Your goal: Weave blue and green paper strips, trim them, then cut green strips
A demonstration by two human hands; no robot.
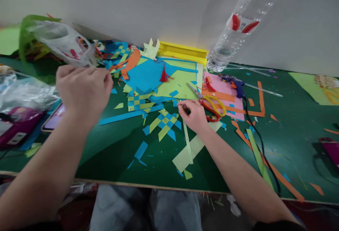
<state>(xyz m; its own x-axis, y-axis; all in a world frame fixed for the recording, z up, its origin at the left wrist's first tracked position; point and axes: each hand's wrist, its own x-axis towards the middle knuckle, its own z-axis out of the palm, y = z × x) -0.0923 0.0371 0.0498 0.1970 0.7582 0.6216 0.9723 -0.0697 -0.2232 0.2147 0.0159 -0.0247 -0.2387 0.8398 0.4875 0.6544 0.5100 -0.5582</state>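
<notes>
My left hand (84,91) is raised over the left part of the green table, fingers curled; whatever it may hold is hidden. Lower down, my right hand (193,114) is pinched near the red and yellow scissors (212,107), at the top end of a pale paper strip (187,141). What lies between those fingertips is too small to make out. A woven blue and green paper star (166,121) lies left of my right hand. Behind it are another woven piece (137,101), a blue sheet (143,76) and a red tassel (164,75).
A plastic bottle (233,30) leans against the wall beside a yellow tray (182,52). A glue gun (239,87) with a black cord lies right. Left are a plastic bag (66,44), a phone (53,118) and a purple device (22,125). Paper scraps litter the table (111,160).
</notes>
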